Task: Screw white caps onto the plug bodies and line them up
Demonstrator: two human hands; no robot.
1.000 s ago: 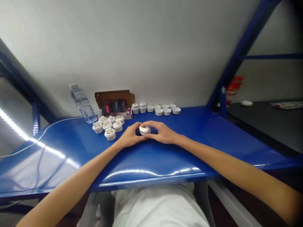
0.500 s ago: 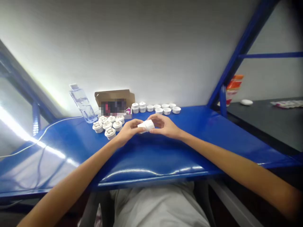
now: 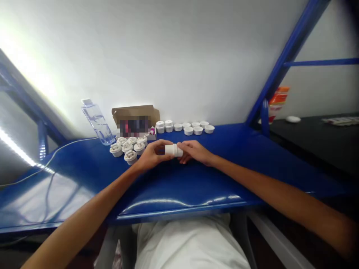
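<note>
Between my hands, just above the blue table, is a small white round plastic fitting (image 3: 169, 150), lying on its side with a ridge around its middle. My left hand (image 3: 152, 156) grips its left end between thumb and fingers. My right hand (image 3: 195, 152) has its fingers closed on the right end, partly hiding it. Left of my left hand stand several white round fittings with raised parts on top (image 3: 130, 157). Beyond my hands, several open white round cups (image 3: 198, 130) are grouped, with a few capped white fittings (image 3: 168, 126) to their left.
An open cardboard box (image 3: 134, 111) sits against the wall, its contents blurred out. To its left leans a clear bottle of liquid (image 3: 98, 123). A white cable (image 3: 67, 145) runs across the left side of the blue table (image 3: 179, 190). Blue frame bars (image 3: 280, 67) rise at both sides.
The white fitting has turned from tilted to roughly level. My right hand has shifted its grip, its fingers now curling over and under the right end. My left hand still holds the other end.
</note>
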